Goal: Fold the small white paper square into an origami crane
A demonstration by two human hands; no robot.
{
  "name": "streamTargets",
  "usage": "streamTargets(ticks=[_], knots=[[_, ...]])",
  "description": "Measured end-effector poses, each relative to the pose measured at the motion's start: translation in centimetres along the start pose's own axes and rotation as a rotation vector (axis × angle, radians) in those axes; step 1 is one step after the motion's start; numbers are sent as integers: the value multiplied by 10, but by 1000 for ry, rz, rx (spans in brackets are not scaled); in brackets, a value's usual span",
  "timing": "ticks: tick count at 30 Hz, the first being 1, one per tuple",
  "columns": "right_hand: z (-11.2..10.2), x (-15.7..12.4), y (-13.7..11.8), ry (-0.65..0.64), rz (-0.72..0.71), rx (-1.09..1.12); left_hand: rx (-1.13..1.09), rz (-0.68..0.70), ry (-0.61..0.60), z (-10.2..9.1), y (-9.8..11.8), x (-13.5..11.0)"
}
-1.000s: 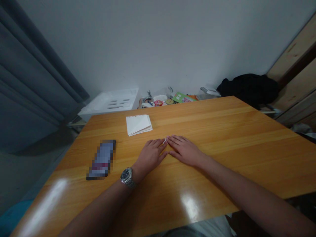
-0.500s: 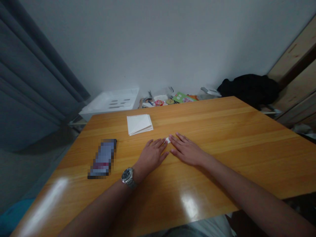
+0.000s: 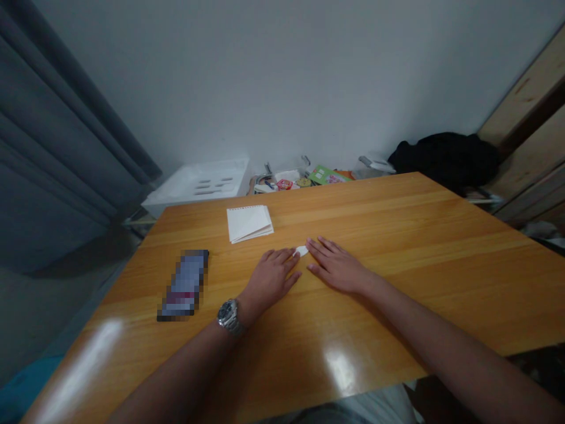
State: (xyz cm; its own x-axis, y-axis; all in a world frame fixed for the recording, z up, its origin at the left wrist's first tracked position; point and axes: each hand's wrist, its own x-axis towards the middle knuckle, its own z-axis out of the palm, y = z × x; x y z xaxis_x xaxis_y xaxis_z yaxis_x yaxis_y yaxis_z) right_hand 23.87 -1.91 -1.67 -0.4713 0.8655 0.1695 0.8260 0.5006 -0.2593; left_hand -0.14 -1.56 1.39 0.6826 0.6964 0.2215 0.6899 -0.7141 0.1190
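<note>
My left hand (image 3: 270,277), with a watch on its wrist, lies flat on the wooden table (image 3: 397,253), fingers pointing away from me. My right hand (image 3: 338,268) lies flat beside it, fingers spread. A small white piece of paper (image 3: 302,251) shows between the fingertips of both hands; the fingers press on it and hide most of it. A white pad of paper (image 3: 248,222) lies further back on the table, apart from both hands.
A dark phone-like object (image 3: 183,284), blurred out, lies left of my left hand. Behind the table stand a white tray (image 3: 198,179), coloured clutter (image 3: 304,175) and a black bag (image 3: 445,156). A grey curtain (image 3: 53,165) hangs at left, wooden furniture (image 3: 529,129) at right.
My right hand has slid slightly to the right and away from my left hand, so more of the small white paper shows between the fingertips. My left hand has barely moved.
</note>
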Motion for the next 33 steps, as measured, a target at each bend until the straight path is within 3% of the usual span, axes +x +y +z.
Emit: streamTargets(ticks=[17,29,33], knots=[[-16,10,5,106,-87,91,-42,7,57,6,-3,1],[-14,9,0,82,-119,112,-112,66,45,8,-2,3],[-12,9,0,88,-128,117,-151,28,75,6,-1,6]])
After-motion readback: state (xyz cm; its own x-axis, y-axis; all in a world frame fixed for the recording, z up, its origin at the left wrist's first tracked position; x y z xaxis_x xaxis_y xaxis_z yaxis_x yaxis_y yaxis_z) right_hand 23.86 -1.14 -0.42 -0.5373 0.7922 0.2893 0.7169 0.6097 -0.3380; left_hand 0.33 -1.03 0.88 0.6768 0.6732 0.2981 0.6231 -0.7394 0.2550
